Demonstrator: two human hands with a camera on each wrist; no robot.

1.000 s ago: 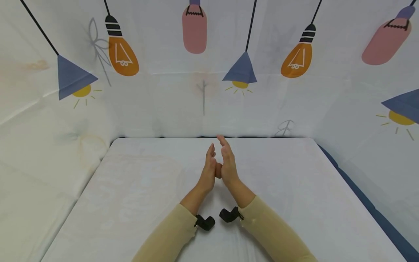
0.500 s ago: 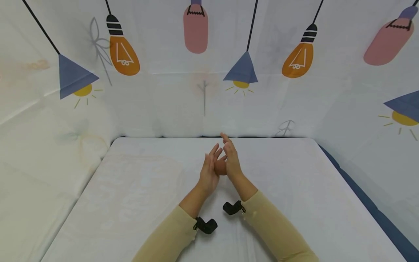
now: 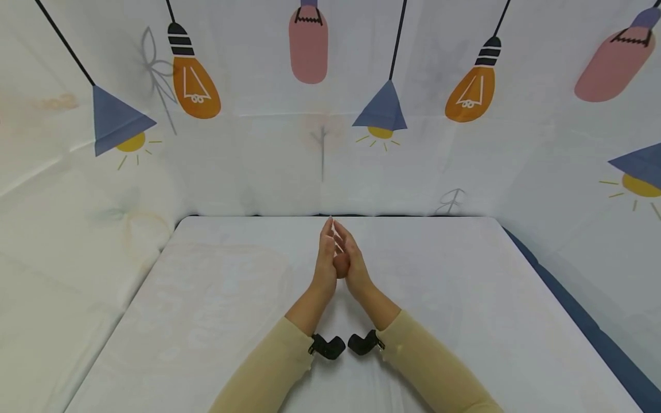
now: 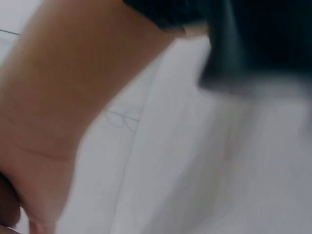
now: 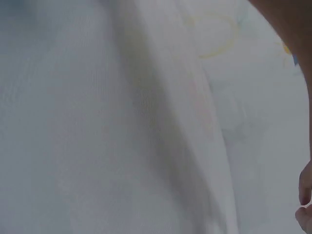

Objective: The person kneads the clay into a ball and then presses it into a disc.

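Observation:
A small reddish-brown ball [image 3: 341, 266], perhaps of modelling clay, sits between the two palms in the head view. My left hand [image 3: 325, 261] touches it from the left and my right hand [image 3: 356, 265] from the right. Fingers of both hands are long and nearly straight, pointing away, with the tips close together at the top. Part of the ball's surface is hidden by the palms. The left wrist view has my left hand [image 4: 36, 185] at its lower left, with a dark brown rounded patch at the edge. Only fingertips [image 5: 305, 185] show at the right wrist view's right edge.
A white-covered table [image 3: 232, 321] lies under the hands. Behind it hangs a pale cloth [image 3: 258, 155] printed with lamps and bulbs. Black wrist-worn devices [image 3: 329, 347] sit near both cuffs. A dark blue strip [image 3: 568, 304] runs along the right edge.
The hands have slid against each other with the ball between them. Half a second ago the right hand was farther forward and right; now both are level, fingertips nearly meeting.

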